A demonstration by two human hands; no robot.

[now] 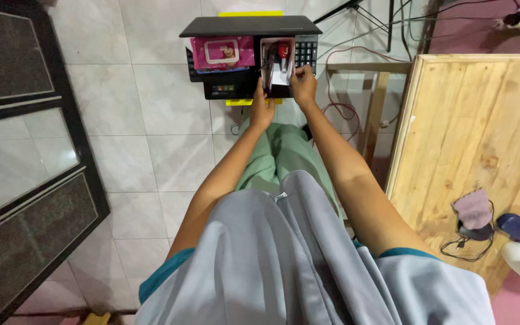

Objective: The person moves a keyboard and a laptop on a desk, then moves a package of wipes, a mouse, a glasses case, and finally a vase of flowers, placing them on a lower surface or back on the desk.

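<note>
Hands (281,90) grip clear pouch (276,65) — red item inside.

The scene is seen from a single head-worn camera, aimed steeply down over the torso and legs. The tiled floor (151,150) lies far below; the hands are seen at arm's length near the upper edge.

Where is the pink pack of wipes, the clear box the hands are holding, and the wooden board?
pink pack of wipes (222,53), head view, on its white flap in the middle.
clear box (277,72), head view, on its inside, between both hands.
wooden board (470,138), head view, on its bare top face.
</note>
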